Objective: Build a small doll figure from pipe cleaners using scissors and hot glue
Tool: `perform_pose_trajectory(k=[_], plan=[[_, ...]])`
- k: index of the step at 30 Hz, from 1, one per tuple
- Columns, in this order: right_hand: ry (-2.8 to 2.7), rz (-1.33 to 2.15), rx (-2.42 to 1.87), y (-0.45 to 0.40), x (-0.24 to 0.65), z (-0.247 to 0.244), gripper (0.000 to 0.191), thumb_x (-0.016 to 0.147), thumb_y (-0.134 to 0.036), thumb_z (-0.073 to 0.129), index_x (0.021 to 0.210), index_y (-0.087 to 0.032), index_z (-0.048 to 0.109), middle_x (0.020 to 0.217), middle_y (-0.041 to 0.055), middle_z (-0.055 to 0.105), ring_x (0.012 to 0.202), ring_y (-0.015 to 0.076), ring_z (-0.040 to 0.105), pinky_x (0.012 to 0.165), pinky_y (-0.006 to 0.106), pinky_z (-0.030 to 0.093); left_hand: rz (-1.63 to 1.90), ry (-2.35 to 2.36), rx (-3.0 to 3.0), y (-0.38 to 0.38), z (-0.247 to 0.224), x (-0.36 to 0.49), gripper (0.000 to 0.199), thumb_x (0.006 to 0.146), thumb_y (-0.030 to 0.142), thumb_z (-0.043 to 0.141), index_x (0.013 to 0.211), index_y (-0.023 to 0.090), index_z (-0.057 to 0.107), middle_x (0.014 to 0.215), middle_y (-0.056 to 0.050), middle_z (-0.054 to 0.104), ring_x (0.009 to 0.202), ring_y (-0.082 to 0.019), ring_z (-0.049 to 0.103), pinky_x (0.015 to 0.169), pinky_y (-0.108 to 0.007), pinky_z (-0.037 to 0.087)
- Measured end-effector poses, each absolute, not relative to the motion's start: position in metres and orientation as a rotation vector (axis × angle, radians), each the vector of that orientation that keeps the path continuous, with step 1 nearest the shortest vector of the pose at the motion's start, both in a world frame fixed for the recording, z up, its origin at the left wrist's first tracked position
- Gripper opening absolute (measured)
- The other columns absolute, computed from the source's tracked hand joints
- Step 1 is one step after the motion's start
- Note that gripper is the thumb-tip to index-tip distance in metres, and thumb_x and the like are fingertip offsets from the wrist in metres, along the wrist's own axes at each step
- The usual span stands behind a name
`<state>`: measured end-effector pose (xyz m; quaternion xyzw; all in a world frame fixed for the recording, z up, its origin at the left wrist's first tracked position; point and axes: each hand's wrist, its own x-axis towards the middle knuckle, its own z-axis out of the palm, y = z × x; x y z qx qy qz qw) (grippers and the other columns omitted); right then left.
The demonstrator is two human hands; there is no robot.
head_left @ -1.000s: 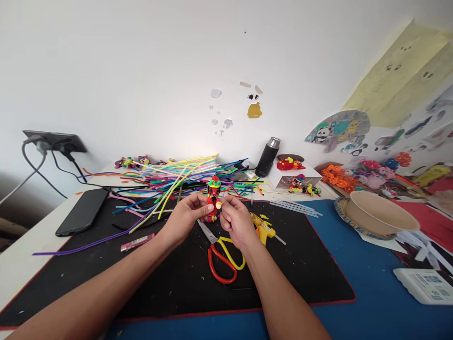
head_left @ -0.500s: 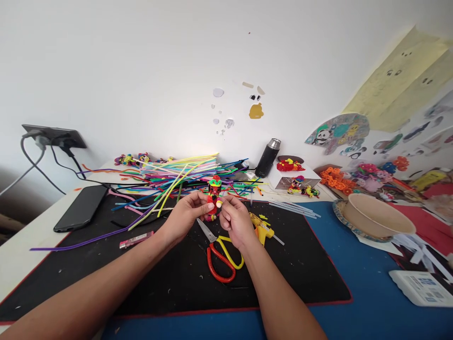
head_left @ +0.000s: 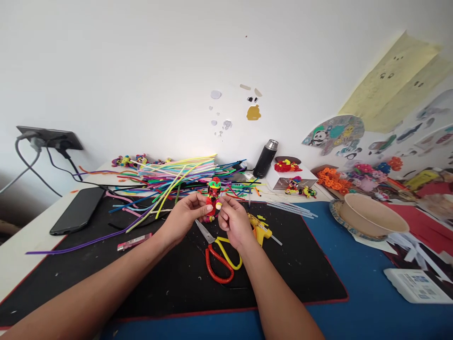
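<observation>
A small pipe-cleaner figure [head_left: 214,188], red with a green band on its head, is upright between my hands. My left hand [head_left: 189,212] pinches its red body from the left, thumb in front. The fingertips of my right hand [head_left: 233,218] are closed on the figure's right side, by a small pale yellow part. Below the hands, scissors [head_left: 220,264] with one red and one yellow handle lie on the black mat [head_left: 283,283]. A yellow glue gun [head_left: 262,230] is partly hidden behind my right hand.
Colourful pipe cleaners [head_left: 177,170] are heaped at the back. A phone [head_left: 78,210] and pink lighter [head_left: 134,242] lie left. Clear glue sticks [head_left: 292,209], a black bottle [head_left: 265,159], a white box [head_left: 292,182] and a beige bowl [head_left: 375,215] are right.
The view has shifted slightly, moving the scene a little to the left. The figure's head is tilted slightly differently; both hands keep their hold on it.
</observation>
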<state>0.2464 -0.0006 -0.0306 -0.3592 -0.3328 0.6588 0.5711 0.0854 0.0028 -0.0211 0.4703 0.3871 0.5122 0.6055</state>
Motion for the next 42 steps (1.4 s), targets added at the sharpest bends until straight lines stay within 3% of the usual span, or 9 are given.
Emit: perform_pose_trajectory(k=[42], plan=[[-0.767, 1.657, -0.736, -0.004, 0.246, -0.03, 0.04, 0.071, -0.041, 0.093, 0.082, -0.021, 0.061, 0.047, -0.0146, 0.037, 0.036, 0.0044, 0.029, 0.038, 0.019, 0.017, 1.155, 0.824, 1.055, -0.001, -0.011, 0.086, 0.044, 0.061, 0.043, 0.102, 0.078, 0.018, 0.07, 0.064, 0.002, 0.067, 0.056, -0.011, 0.057, 0.054, -0.024, 0.043]])
